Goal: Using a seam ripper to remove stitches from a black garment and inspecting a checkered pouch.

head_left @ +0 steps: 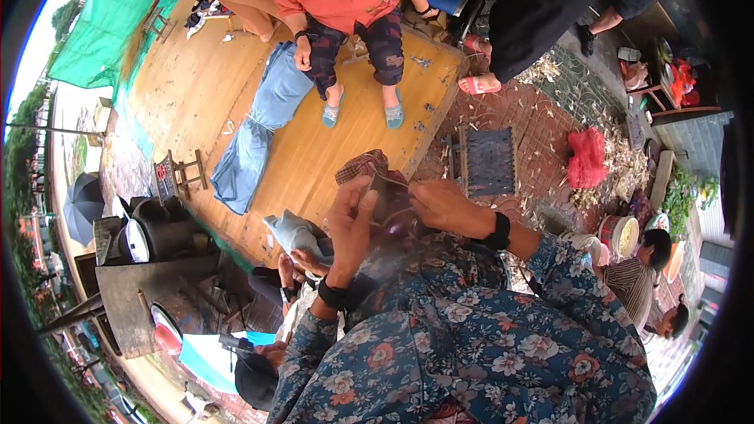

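While it carries none of the work directly, the yellow-brown, flat-boarded wooden platform is the largest item, its near right edge running beneath the view of the hands. On it, toward the near left edge: one long, light-blue, gathered cloth bundle. Beyond the right edge, on red paving: one low stool with a dark woven seat.

Hands, two, bare, raised before the lap. Left hand: upright, thumb and fingers closed on the left side of the piece. Right hand: reaching across from the right, fingertips pinching its right upper side. Handling, as judged: grip lightly at the margins, thumbs level; draw the two sides apart evenly, enough to flatten the piece without straining it; steady the left, make small adjustments with the right.

Piece held, one: dark grey-brown, thin, roughly four-sided sheet, suspended between the hands near the platform's near right edge; seemingly see-through, material not determinable. Just behind it: red-and-dark checked fabric, contact uncertain. Smallest details: a pale line along the sheet's upper margin; a violet glint low down.
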A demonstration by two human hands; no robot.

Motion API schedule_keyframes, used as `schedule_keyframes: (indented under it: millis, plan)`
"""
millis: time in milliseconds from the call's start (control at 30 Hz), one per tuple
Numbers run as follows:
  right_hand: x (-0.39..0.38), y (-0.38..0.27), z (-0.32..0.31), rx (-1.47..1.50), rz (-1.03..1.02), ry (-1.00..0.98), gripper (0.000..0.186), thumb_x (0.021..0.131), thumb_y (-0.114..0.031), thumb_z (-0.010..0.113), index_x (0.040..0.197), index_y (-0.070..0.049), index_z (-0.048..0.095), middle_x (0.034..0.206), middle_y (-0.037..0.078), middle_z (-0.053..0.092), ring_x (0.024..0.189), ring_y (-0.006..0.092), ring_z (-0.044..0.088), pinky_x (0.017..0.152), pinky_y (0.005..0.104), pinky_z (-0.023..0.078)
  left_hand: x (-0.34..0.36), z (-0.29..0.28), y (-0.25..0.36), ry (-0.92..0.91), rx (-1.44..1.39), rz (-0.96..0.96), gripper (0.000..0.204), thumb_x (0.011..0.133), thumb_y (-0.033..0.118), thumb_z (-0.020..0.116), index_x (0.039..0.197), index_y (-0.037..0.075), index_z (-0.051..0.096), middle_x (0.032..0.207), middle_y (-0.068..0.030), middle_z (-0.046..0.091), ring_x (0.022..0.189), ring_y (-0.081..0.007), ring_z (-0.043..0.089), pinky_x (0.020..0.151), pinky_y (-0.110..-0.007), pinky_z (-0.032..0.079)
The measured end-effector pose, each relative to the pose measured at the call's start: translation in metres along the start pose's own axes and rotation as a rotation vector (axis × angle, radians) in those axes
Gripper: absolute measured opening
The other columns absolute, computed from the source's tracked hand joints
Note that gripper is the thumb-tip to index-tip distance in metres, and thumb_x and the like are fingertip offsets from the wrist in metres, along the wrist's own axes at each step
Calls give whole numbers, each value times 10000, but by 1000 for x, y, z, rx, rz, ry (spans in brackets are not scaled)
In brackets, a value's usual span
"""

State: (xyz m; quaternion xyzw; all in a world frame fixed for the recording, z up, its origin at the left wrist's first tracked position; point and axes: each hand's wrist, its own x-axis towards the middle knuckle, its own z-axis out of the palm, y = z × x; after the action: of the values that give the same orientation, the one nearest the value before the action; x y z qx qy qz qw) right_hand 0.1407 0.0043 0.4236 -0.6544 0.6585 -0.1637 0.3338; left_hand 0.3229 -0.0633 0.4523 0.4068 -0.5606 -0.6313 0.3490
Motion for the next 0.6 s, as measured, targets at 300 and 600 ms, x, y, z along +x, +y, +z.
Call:
schedule_keyframes:
  millis: [300,600]
  plan:
    - [25,-27,39,19,-141,241,189,777,-158,601,884,-2,601,851,146,628,850,330,599,671,440,484,8,5,11,-71,158,-12,209,942,35,538,1138,-33,565,1128,-124,643,1060,-175,595,936,-285,446]
    - [33,51,35,215,-208,377,368,770,-114,608,1125,-27,564,1044,170,583,1019,354,555,884,421,459,18,24,26,-414,312,1,335,825,52,667,1144,11,574,899,-32,616,763,-111,551,693,-230,453]
